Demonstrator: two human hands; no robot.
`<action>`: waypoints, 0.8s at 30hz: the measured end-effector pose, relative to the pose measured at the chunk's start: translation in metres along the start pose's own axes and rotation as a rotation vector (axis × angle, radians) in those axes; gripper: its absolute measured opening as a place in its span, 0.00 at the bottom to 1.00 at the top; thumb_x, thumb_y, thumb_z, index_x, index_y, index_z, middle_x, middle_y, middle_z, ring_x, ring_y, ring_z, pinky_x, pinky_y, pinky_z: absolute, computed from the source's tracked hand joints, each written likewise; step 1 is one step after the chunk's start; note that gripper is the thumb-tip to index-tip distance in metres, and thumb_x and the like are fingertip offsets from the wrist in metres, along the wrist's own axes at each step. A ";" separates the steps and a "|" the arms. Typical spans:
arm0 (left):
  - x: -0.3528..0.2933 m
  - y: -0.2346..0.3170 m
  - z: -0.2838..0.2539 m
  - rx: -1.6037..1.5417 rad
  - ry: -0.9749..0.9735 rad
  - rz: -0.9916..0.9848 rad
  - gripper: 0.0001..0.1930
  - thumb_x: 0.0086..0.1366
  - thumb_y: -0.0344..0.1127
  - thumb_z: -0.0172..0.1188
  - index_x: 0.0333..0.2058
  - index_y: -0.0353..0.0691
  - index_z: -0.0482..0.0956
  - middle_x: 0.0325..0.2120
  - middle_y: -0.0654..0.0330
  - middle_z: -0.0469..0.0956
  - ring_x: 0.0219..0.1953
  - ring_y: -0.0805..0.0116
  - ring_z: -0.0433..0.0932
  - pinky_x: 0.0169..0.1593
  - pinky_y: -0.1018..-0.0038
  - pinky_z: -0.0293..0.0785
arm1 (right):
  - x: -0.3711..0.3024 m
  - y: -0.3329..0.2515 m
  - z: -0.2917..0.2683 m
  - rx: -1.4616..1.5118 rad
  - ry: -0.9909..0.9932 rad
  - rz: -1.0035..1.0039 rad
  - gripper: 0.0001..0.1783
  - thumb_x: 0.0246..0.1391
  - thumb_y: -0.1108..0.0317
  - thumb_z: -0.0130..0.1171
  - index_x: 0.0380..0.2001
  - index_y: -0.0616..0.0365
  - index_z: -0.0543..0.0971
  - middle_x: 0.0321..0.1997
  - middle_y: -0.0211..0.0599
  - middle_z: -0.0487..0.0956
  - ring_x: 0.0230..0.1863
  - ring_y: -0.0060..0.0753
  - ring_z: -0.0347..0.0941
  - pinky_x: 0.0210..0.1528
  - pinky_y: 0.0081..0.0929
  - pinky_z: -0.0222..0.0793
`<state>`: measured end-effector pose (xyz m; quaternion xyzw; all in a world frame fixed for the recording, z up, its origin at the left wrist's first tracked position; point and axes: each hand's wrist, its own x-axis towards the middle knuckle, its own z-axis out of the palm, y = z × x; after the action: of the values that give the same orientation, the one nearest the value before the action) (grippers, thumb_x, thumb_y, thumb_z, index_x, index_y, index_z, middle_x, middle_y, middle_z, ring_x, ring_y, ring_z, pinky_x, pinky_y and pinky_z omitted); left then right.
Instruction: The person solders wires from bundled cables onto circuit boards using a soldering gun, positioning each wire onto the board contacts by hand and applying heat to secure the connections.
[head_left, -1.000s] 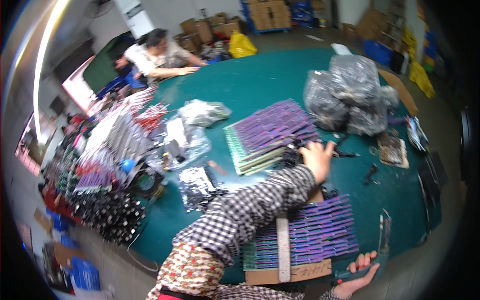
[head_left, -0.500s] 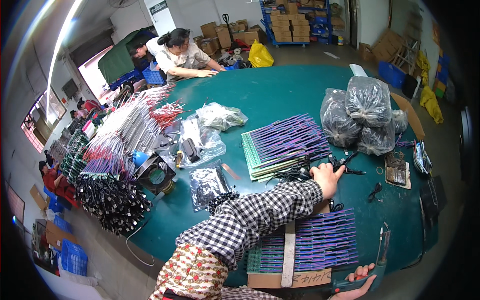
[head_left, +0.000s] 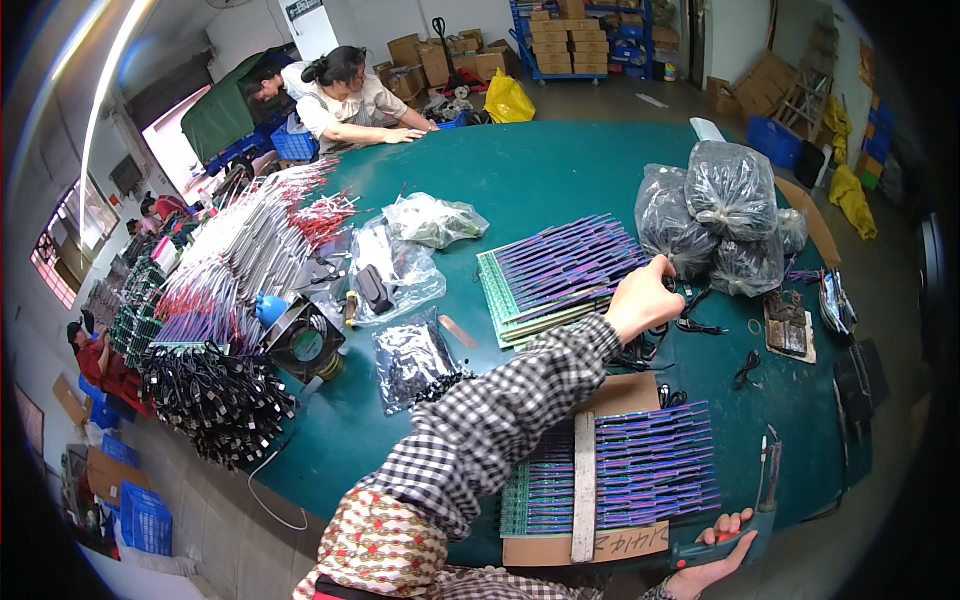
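My left hand reaches across to the black cables beside a stack of green circuit boards with purple-blue strips. Its thumb and forefinger are bent together on a dark piece, seemingly a black cable; the other fingers are partly hidden. In my right hand, at the lower right, is a green soldering gun, its thin tip pointing up. Between my arms more strip boards lie on a cardboard sheet, with a whitish metal bar across them.
Black bagged bundles stand at the back right of the green table. Nearby lies a dirty solder block. A fan, a bag of black parts and piled cables sit left. Two people are across the table.
My left hand has lifted slightly away from the table and its extended finger has bent in toward the thumb. The right hand still holds the soldering gun. The whole view has shifted slightly.
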<state>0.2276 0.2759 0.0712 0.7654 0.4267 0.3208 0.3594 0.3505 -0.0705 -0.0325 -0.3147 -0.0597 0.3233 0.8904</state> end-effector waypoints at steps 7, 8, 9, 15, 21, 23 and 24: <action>-0.136 0.032 -0.020 -0.420 0.077 0.090 0.24 0.50 0.29 0.56 0.49 0.35 0.68 0.36 0.56 0.73 0.39 0.69 0.73 0.47 0.74 0.70 | -0.003 -0.004 -0.004 -0.017 -0.043 -0.003 0.16 0.65 0.58 0.49 0.47 0.58 0.66 0.32 0.27 0.65 0.34 0.16 0.64 0.24 0.11 0.65; -0.157 0.032 -0.015 -0.427 0.056 0.096 0.25 0.51 0.29 0.55 0.50 0.35 0.67 0.40 0.55 0.72 0.43 0.68 0.72 0.51 0.73 0.67 | -0.001 -0.005 -0.003 -0.001 0.012 -0.007 0.16 0.64 0.57 0.50 0.46 0.57 0.65 0.31 0.25 0.64 0.31 0.15 0.62 0.21 0.12 0.64; -0.178 0.031 -0.013 -0.437 0.028 0.100 0.25 0.51 0.28 0.54 0.51 0.35 0.66 0.43 0.53 0.70 0.47 0.67 0.70 0.54 0.73 0.65 | -0.001 -0.005 -0.001 0.013 0.074 -0.014 0.16 0.63 0.57 0.51 0.46 0.57 0.65 0.29 0.24 0.62 0.29 0.15 0.59 0.19 0.12 0.63; -0.210 0.011 -0.008 -0.219 -0.007 0.198 0.28 0.61 0.35 0.60 0.58 0.33 0.64 0.45 0.49 0.71 0.49 0.56 0.71 0.56 0.67 0.64 | 0.010 0.003 -0.001 0.037 -0.062 0.099 0.17 0.62 0.57 0.52 0.46 0.57 0.66 0.31 0.26 0.65 0.33 0.20 0.62 0.28 0.16 0.64; -0.212 -0.004 0.002 -0.217 0.024 0.214 0.15 0.63 0.26 0.54 0.49 0.33 0.74 0.43 0.52 0.77 0.52 0.58 0.73 0.55 0.69 0.66 | 0.007 0.001 -0.011 0.060 -0.156 0.110 0.17 0.63 0.59 0.52 0.47 0.59 0.65 0.32 0.30 0.67 0.35 0.23 0.66 0.29 0.18 0.71; -0.214 -0.004 0.001 -0.210 -0.010 0.216 0.16 0.62 0.25 0.57 0.49 0.33 0.74 0.44 0.53 0.78 0.54 0.57 0.72 0.57 0.67 0.65 | 0.005 0.000 -0.008 0.042 -0.146 0.118 0.17 0.62 0.59 0.52 0.46 0.59 0.65 0.32 0.31 0.67 0.35 0.23 0.66 0.29 0.18 0.72; -0.214 -0.003 0.003 -0.258 0.020 0.232 0.15 0.60 0.26 0.59 0.47 0.33 0.76 0.41 0.52 0.78 0.54 0.55 0.72 0.56 0.65 0.65 | 0.004 0.000 -0.008 0.030 -0.165 0.121 0.17 0.62 0.58 0.52 0.46 0.59 0.64 0.32 0.31 0.67 0.35 0.23 0.66 0.28 0.18 0.72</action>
<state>0.1362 0.0874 0.0277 0.7537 0.2943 0.4200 0.4110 0.3564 -0.0723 -0.0390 -0.2769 -0.1087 0.4022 0.8659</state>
